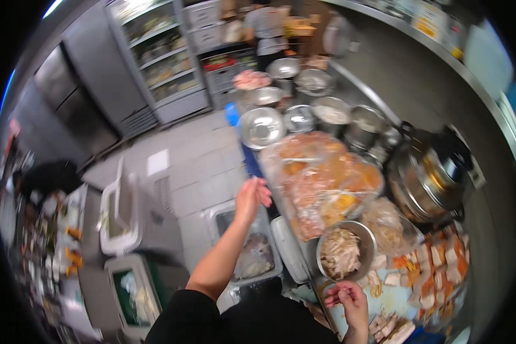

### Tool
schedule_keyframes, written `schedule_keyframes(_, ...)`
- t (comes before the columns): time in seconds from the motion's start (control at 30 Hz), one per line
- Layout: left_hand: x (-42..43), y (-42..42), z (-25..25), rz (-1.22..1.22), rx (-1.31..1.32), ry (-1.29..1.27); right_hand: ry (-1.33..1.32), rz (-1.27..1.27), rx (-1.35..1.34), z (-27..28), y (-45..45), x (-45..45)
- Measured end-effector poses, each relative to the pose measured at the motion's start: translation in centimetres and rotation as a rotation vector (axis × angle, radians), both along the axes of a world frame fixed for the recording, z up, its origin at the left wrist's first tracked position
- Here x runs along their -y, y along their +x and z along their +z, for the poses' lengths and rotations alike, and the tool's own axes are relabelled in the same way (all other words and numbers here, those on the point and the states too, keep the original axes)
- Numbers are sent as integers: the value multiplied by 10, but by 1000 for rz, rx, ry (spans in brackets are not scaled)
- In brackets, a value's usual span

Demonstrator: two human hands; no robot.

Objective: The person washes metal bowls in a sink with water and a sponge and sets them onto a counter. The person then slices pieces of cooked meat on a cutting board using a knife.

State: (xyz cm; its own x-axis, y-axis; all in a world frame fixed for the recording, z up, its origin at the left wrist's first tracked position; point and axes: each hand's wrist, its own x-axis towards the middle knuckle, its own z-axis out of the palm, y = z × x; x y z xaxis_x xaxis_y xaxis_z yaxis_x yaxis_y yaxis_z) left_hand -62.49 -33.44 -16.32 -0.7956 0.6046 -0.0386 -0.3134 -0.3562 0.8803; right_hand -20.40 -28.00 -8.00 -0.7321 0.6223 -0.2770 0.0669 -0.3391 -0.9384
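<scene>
My left hand point(253, 196) reaches forward over the floor side of the counter, fingers apart and holding nothing, above a grey tub point(215, 221) with a bag in it. Just below a metal bowl point(368, 272) of shredded pale meat point(339, 252), my right hand point(348, 298) has curled, pinched fingers; anything between them is too small to make out. A light cutting board point(393, 298) lies beside it, with meat strips point(384, 328) near the wrist. Orange-and-white chunks point(438, 269) spread to the right. Beyond the bowl are large plastic bags of orange food point(321, 178).
Metal bowls point(262, 127) and pots point(364, 126) crowd the counter's far end, and a large steel cooker point(424, 175) stands at right. Lidded bins point(120, 243) are at left. A person point(265, 28) stands at the back; another dark-clothed person point(51, 176) is far left.
</scene>
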Motion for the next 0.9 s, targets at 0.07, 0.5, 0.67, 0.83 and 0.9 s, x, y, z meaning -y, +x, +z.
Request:
schedule_keyframes(0.07, 81, 34, -33, 28, -121, -199, -5, 119, 13, -6, -16, -1)
schedule_keyframes(0.5, 516, 434, -288, 177, 331, -1692, 152, 929, 27, -6, -152, 80)
schedule_keyframes(0.67, 553, 520, -320, 145, 863, -1365, -280, 1195, 79, -67, -177, 155)
schedule_keyframes(0.83, 571, 537, -327, 416, 613, -1237, 662, 1222, 486, -275, -152, 196)
schedule_keyframes(0.9, 585, 542, -328, 456, 607, -1178, 1209, 1275, 494, -376, -116, 174)
